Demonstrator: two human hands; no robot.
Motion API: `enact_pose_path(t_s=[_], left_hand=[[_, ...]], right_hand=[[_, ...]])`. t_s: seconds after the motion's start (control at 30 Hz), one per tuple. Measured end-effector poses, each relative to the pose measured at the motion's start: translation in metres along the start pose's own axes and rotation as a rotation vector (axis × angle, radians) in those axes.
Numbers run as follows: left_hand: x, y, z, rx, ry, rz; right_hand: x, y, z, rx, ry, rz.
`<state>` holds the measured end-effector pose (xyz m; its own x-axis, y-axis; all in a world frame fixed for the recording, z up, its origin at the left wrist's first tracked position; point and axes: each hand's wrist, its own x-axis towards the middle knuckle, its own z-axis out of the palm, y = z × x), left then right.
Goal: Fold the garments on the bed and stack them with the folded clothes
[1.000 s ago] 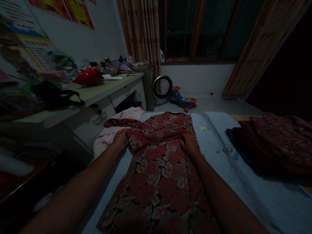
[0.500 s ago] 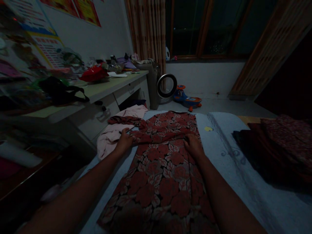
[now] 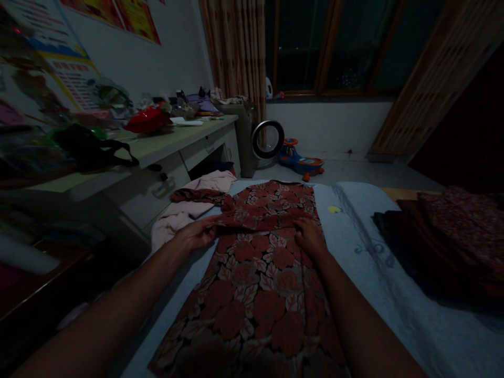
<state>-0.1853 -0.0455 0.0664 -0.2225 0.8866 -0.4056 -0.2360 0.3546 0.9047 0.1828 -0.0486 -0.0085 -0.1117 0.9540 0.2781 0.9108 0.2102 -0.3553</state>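
Item: floral dress (image 3: 260,273), flat on pale sheet (image 3: 394,283), collar toward twelve o'clock. Left hand (image 3: 195,233) pinched the nine o'clock edge fold; right hand (image 3: 311,236) pressed flat, grasping nothing. Step judged: folding. Next calls for an even crease.

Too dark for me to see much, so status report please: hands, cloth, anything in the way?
Left hand pinching floral garment at its edge. Right hand pressed flat on it. Pink cloth alongside left, dark clothes pile right.
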Motion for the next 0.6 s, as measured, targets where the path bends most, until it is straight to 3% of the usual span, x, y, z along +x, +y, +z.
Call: enact_pose_path(t_s=[0.1, 0.23, 0.33, 0.43, 0.6], left_hand=[[-0.001, 0.008, 0.004, 0.028, -0.023, -0.04], [-0.001, 0.023, 0.015, 0.089, -0.061, 0.246], [-0.002, 0.036, 0.024, 0.257, -0.088, 0.419], [-0.006, 0.048, 0.032, 0.389, -0.075, 0.49], [-0.021, 0.061, 0.046, 0.308, -0.102, 0.538]], right_hand=[[0.0, 0.001, 0.001, 0.005, 0.008, 0.002], [0.0, 0.003, 0.002, 0.036, 0.039, 0.01], [0.0, 0.002, 0.002, 0.048, -0.003, 0.013], [-0.002, -0.002, 0.003, 0.001, -0.092, -0.012], [0.0, -0.006, -0.003, -0.059, -0.143, -0.02]])
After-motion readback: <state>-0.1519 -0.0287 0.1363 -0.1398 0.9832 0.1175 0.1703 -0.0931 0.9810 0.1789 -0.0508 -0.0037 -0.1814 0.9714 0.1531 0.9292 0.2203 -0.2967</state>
